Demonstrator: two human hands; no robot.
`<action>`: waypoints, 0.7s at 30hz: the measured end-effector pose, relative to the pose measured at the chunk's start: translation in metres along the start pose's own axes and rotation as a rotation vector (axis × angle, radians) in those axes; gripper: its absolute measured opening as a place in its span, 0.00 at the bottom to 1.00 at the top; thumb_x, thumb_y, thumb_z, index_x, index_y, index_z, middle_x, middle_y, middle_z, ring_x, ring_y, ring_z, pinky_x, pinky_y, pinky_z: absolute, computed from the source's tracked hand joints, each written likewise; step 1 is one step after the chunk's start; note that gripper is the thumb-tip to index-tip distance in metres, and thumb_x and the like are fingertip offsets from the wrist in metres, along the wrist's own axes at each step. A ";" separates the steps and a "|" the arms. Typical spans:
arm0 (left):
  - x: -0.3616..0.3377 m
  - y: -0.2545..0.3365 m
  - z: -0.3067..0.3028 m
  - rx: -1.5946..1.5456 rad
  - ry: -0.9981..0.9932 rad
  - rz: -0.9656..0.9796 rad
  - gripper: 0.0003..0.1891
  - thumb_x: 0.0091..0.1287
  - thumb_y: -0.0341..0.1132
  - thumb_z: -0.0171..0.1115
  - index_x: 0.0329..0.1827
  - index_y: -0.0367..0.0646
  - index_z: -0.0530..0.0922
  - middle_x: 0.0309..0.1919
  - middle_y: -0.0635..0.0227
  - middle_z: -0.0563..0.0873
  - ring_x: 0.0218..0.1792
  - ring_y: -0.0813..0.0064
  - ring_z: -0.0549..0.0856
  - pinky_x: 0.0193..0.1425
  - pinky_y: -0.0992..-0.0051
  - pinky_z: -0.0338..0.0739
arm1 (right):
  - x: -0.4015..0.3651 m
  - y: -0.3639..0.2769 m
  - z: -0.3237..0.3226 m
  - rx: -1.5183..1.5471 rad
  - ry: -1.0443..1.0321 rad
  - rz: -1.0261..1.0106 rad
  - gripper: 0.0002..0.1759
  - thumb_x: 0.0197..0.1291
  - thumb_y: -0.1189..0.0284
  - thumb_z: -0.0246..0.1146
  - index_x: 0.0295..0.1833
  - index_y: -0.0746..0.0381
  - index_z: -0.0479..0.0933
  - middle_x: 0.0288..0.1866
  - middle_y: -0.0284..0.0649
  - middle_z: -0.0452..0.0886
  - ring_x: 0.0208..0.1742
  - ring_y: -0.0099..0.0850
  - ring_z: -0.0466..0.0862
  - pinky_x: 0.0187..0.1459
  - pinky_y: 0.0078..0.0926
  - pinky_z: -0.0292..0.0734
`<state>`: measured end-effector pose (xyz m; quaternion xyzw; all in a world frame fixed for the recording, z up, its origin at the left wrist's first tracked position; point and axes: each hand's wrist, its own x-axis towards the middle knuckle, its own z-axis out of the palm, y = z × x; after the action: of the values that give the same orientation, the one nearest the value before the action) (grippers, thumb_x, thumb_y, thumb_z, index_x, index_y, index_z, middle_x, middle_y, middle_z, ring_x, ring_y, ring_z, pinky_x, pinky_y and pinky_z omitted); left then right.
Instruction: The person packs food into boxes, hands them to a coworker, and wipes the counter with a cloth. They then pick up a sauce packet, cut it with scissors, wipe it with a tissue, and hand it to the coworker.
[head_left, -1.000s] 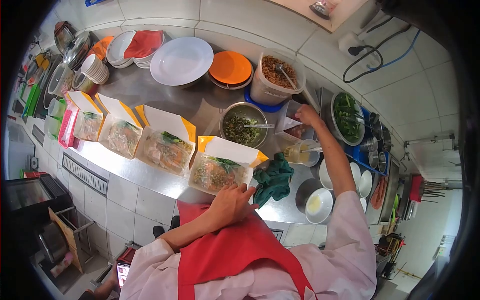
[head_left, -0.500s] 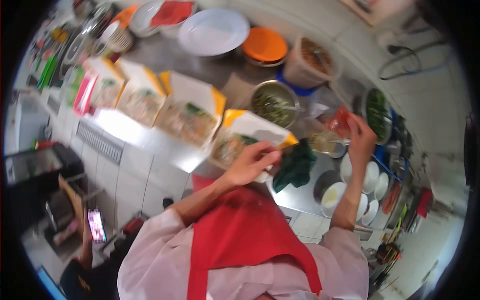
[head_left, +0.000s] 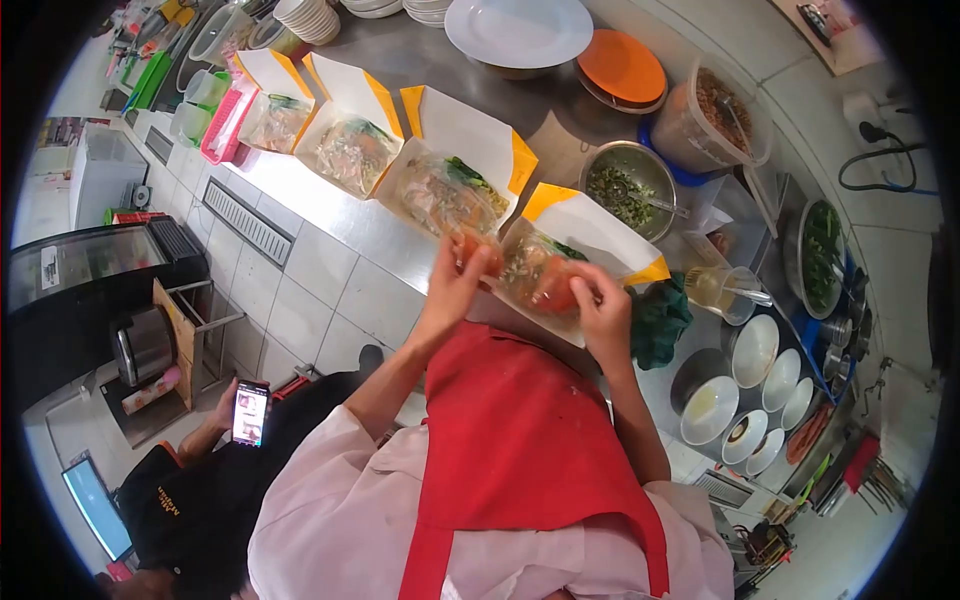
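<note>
My left hand [head_left: 450, 290] pinches a small clear sachet of red sauce [head_left: 478, 250] at the near edge of a food box. Fingers of my right hand [head_left: 604, 312] grip a second red sauce sachet [head_left: 554, 288], low over the nearest open takeaway box [head_left: 600, 232]. Inside that box are noodles with greens, partly hidden by the sachet. Beside it, another open takeaway box [head_left: 465, 125] holds noodles, greens and a clear plastic bag. Two more filled boxes, one of them a takeaway box [head_left: 352, 85], continue the row to the left.
Behind the boxes stand a bowl of chopped greens [head_left: 630, 190], a tub of brown topping [head_left: 720, 110] and a white plate [head_left: 520, 30]. Several white bowls [head_left: 755, 350] sit at right, near a dark green cloth [head_left: 660, 320]. At lower left, another person holds a phone [head_left: 250, 412].
My right hand has come from the back right of the counter to the nearest box with a red sachet. My left hand has shifted left and now holds a sachet too. The view has shifted.
</note>
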<state>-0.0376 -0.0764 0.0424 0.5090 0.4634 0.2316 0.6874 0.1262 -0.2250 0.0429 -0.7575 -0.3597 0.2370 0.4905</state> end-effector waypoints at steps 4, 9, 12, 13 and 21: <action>0.020 0.012 -0.034 0.034 0.040 0.092 0.11 0.73 0.35 0.59 0.48 0.35 0.77 0.37 0.64 0.86 0.36 0.77 0.86 0.35 0.76 0.80 | 0.001 -0.004 0.001 -0.164 0.066 0.011 0.17 0.62 0.77 0.63 0.57 0.65 0.76 0.44 0.44 0.82 0.36 0.34 0.82 0.38 0.27 0.77; 0.057 0.043 -0.066 0.327 0.100 0.201 0.13 0.68 0.29 0.64 0.52 0.33 0.77 0.37 0.62 0.86 0.37 0.72 0.85 0.37 0.73 0.80 | -0.011 -0.016 -0.024 -0.114 0.008 0.017 0.14 0.62 0.78 0.63 0.54 0.63 0.79 0.44 0.39 0.82 0.35 0.27 0.82 0.34 0.23 0.77; 0.111 0.010 -0.098 0.727 0.246 0.540 0.17 0.62 0.26 0.65 0.54 0.35 0.78 0.38 0.60 0.85 0.41 0.61 0.84 0.45 0.66 0.78 | -0.017 -0.031 -0.047 0.009 -0.020 0.055 0.12 0.65 0.77 0.61 0.53 0.64 0.79 0.44 0.36 0.82 0.36 0.22 0.82 0.35 0.20 0.77; 0.109 0.019 -0.095 1.022 0.346 0.762 0.18 0.60 0.26 0.64 0.54 0.38 0.78 0.40 0.59 0.85 0.44 0.57 0.83 0.47 0.63 0.77 | -0.017 -0.040 -0.057 0.064 -0.014 0.088 0.11 0.65 0.77 0.61 0.53 0.64 0.79 0.44 0.36 0.82 0.36 0.22 0.82 0.35 0.19 0.78; 0.111 0.004 -0.073 1.166 0.240 0.602 0.15 0.63 0.28 0.61 0.53 0.47 0.80 0.48 0.64 0.84 0.52 0.55 0.82 0.57 0.59 0.74 | 0.074 -0.001 -0.229 -0.614 0.070 0.066 0.13 0.65 0.76 0.57 0.52 0.68 0.80 0.48 0.49 0.85 0.47 0.39 0.86 0.49 0.31 0.79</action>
<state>-0.0491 0.0480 -0.0024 0.8752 0.4237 0.1800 0.1484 0.3357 -0.2988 0.1363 -0.8893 -0.3724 0.1071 0.2430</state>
